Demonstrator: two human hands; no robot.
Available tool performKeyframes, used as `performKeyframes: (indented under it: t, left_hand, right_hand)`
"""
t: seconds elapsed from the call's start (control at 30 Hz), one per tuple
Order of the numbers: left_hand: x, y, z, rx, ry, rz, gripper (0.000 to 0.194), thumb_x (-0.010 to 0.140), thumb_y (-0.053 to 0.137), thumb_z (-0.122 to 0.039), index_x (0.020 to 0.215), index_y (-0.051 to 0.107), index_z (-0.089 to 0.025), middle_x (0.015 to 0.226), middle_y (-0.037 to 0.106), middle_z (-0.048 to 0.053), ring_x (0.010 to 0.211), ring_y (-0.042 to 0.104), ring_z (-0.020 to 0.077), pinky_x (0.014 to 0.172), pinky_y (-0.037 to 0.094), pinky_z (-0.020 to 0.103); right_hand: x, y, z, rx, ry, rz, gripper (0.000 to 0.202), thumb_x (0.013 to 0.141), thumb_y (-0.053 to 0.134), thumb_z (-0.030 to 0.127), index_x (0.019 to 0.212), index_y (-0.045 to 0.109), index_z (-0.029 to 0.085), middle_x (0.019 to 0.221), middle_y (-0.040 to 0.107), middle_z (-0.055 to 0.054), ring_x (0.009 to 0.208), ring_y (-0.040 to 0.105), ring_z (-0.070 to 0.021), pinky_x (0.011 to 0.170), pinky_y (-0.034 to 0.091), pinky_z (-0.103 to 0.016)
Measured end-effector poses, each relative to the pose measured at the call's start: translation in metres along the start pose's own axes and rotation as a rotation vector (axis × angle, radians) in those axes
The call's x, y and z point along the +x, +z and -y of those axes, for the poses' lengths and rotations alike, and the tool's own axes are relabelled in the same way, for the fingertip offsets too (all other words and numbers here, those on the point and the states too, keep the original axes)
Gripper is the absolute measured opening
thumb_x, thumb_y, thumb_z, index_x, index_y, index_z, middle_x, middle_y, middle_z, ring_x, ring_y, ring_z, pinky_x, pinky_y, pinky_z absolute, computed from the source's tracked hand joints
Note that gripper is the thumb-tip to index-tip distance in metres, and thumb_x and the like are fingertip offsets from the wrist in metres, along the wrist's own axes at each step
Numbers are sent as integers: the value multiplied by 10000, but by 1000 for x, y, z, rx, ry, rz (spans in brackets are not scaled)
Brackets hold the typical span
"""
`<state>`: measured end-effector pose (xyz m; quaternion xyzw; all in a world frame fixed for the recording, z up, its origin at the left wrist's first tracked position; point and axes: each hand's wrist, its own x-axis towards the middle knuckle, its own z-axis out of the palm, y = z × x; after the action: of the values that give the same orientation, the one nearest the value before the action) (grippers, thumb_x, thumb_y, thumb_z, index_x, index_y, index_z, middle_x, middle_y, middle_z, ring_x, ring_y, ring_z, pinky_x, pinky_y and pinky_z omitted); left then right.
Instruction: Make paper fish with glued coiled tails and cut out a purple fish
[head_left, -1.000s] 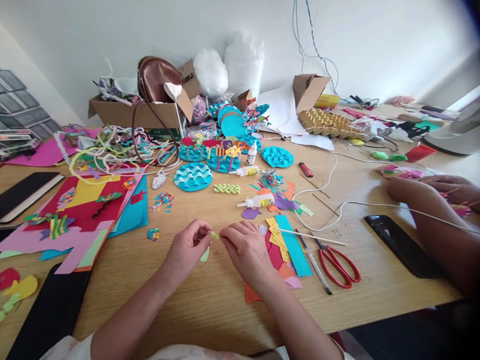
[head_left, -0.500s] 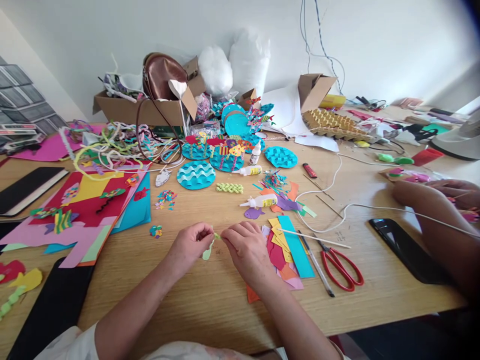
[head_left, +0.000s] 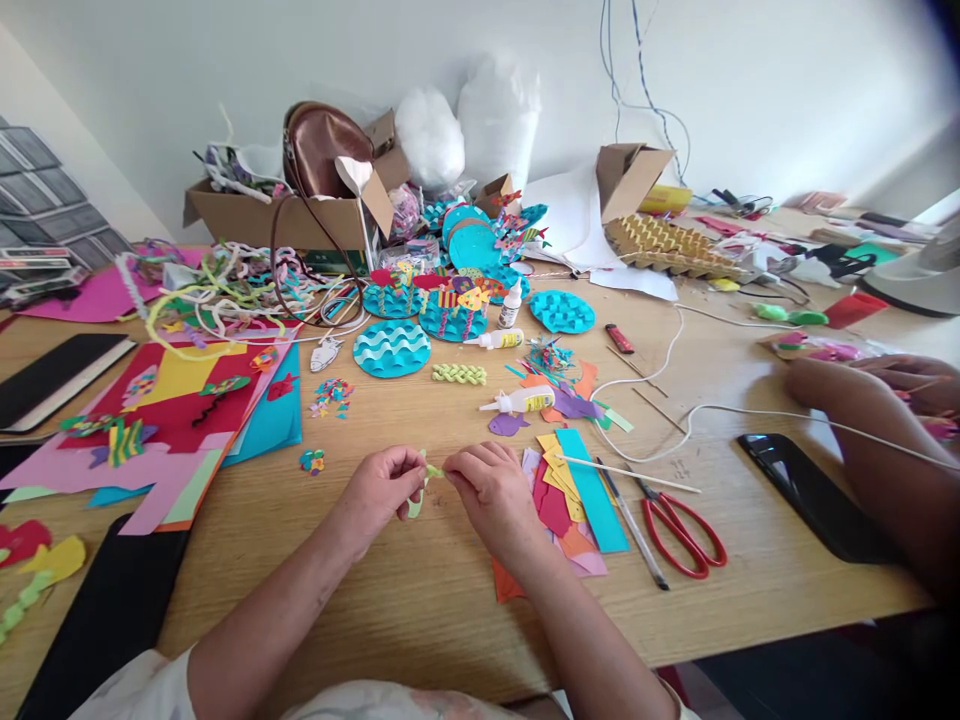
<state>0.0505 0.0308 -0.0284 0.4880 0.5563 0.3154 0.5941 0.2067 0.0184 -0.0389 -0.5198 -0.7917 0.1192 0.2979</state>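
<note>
Between my two hands is a light green paper strip (head_left: 417,500), its loose end hanging by the left fingertips. My left hand (head_left: 386,485) pinches one part of it. The fingers of my right hand (head_left: 487,492) are pressed together on its twisted or folded yellow-green end. A braided green piece (head_left: 459,374) lies beyond the hands, near a glue bottle (head_left: 521,401) and a purple paper fish (head_left: 508,424). Coloured paper pieces (head_left: 555,508) and a blue strip (head_left: 592,490) lie just right of my right hand.
Red-handled scissors (head_left: 684,530) and a pen (head_left: 634,525) lie at the right, near a black phone (head_left: 814,500). Another person's arm (head_left: 862,430) reaches in at the right edge. Coloured sheets (head_left: 187,400) cover the left side. A white cable (head_left: 660,440) loops across the table.
The fingers of my left hand have shifted slightly, and more of the green strip shows between the hands. Both hands still hold it.
</note>
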Motion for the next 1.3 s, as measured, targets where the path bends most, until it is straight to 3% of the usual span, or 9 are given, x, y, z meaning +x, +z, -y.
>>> performKeyframes:
  t: [0.23, 0.43, 0.53, 0.67, 0.77, 0.93, 1.1, 1.3]
  left_hand:
    - [3, -3, 3, 148, 37, -1, 225, 636, 542, -389, 622, 525, -165, 461, 440, -81, 362, 336, 56, 341, 259, 177]
    - [1, -4, 5, -24, -45, 56, 223, 621, 576, -373, 623, 492, -166, 451, 433, -80, 385, 301, 46, 357, 186, 156]
    - [4, -6, 12, -6, -26, 66, 214, 652, 570, -369, 660, 510, -164, 477, 452, -69, 406, 349, 60, 366, 213, 156]
    - [5, -18, 20, 244, 218, -49, 164, 693, 575, -286, 817, 557, -180, 614, 586, -29, 555, 536, 117, 515, 421, 209]
    - [0, -27, 24, 508, 451, -149, 89, 774, 505, -226, 813, 579, -195, 711, 639, -2, 645, 588, 137, 615, 462, 243]
    - [-8, -33, 37, 763, 815, -86, 242, 818, 395, -83, 855, 611, -187, 835, 671, 42, 797, 624, 157, 724, 498, 270]
    - [-8, -36, 49, 911, 924, -53, 353, 831, 328, -25, 975, 620, -164, 961, 667, 75, 922, 617, 162, 802, 514, 284]
    - [-7, -39, 56, 988, 947, -23, 342, 887, 331, -88, 1081, 604, -157, 1032, 652, 93, 979, 600, 172, 842, 519, 311]
  right_hand:
    - [-2, 1, 2, -35, -41, -2, 83, 825, 597, 152, 784, 655, 194, 734, 672, -7, 726, 543, -153, 693, 319, -274]
    - [0, 4, 0, 15, -10, 49, 101, 830, 586, 145, 774, 655, 192, 745, 676, -14, 741, 560, -157, 699, 332, -271]
    - [1, 6, -3, 51, 29, 86, 84, 811, 607, 139, 769, 657, 193, 766, 683, -16, 747, 572, -157, 695, 342, -265]
    - [1, 9, -3, 29, 61, 127, 80, 805, 615, 143, 781, 665, 201, 773, 684, -14, 766, 570, -157, 699, 342, -264]
    - [1, 12, -2, -12, 61, 147, 85, 817, 605, 155, 797, 670, 205, 784, 683, -11, 784, 569, -157, 711, 341, -268]
    - [1, 19, 0, -75, 37, 186, 79, 823, 603, 161, 816, 665, 210, 811, 678, -6, 798, 575, -150, 716, 335, -265]
    - [0, 21, 1, -123, 53, 229, 75, 822, 601, 163, 835, 659, 209, 818, 671, -9, 800, 577, -146, 702, 336, -259]
    - [0, 21, 1, -162, 50, 247, 91, 839, 575, 178, 832, 658, 217, 812, 668, -12, 795, 576, -153, 694, 329, -270]
